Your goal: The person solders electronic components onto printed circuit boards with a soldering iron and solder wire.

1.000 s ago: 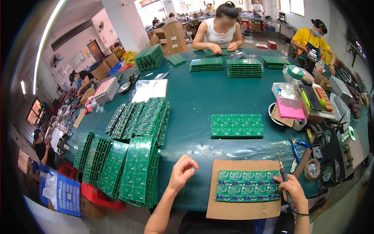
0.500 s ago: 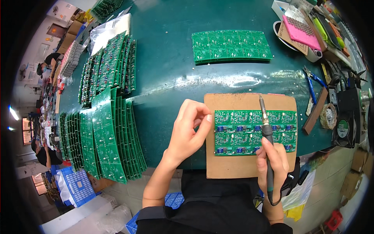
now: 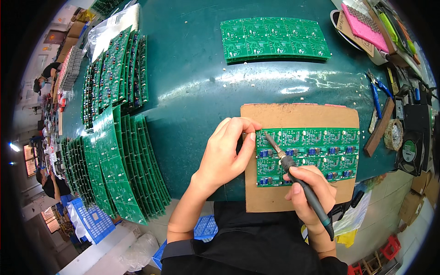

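A green circuit board panel (image 3: 316, 160), set with small blue parts, lies on a brown cardboard sheet (image 3: 298, 200) in front of me. My right hand (image 3: 314, 195) grips a soldering iron (image 3: 300, 178) like a pen, its handle slanting back past the palm. The iron's tip points at the panel's upper left corner; whether it touches cannot be told. Right beside that corner, my left hand (image 3: 231, 149) is closed with thumb and forefinger nearly together. Anything pinched in those fingers is too small or hidden to make out.
Several bare boards (image 3: 275, 39) are stacked at the far side of the green table. Rows of upright panels (image 3: 126, 169) line its left. On the right are blue-handled pliers (image 3: 376, 94), a wooden bar (image 3: 379, 126), a tape roll (image 3: 393, 135) and a fan (image 3: 409, 153).
The soldering iron has swung down and left, from pointing away over the panel to its upper left corner. My left hand has moved slightly right, to that corner. The whole view has shifted slightly.
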Tool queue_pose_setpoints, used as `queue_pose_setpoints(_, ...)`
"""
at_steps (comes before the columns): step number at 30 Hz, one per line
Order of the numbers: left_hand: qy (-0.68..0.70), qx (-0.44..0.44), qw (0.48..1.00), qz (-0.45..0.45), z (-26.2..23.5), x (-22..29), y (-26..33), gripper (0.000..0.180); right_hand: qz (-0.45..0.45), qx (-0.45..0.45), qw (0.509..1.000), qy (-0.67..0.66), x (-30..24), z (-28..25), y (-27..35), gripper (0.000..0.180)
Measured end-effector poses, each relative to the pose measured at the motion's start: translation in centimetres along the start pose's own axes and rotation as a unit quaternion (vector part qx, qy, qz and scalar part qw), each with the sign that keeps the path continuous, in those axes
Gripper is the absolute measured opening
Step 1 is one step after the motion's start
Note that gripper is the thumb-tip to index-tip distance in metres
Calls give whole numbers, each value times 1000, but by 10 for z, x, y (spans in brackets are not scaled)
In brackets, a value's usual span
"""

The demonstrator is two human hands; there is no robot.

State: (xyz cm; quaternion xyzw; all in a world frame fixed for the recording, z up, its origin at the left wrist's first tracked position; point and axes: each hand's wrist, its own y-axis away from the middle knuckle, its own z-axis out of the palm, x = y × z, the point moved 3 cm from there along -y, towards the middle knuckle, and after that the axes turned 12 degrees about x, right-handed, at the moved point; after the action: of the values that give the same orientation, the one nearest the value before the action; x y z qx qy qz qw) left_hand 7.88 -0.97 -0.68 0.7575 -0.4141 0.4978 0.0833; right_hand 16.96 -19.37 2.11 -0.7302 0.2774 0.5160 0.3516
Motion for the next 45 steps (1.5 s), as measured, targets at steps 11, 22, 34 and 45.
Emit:
queue_pose_setpoints(11, 21, 1, 1000, 0, -1, -1, -3, 6, -22, -18, 1000, 13, -3, 1, -2, 27)
queue_pose_setpoints(22, -8, 12, 998, 59, -2, 0, -4, 8, -20, 9, 1000, 14, -6, -7, 4, 27)
queue_pose_setpoints(34, -33, -27, 995, 93, 34, 28, -10, 11, 27, 41, 998, 37, 0, -38, 2, 22)
queue_pose_setpoints(45, -59, -26, 995, 72, 38, 28, -12, 12, -13, 23, 999, 26, 5, -34, -4, 21)
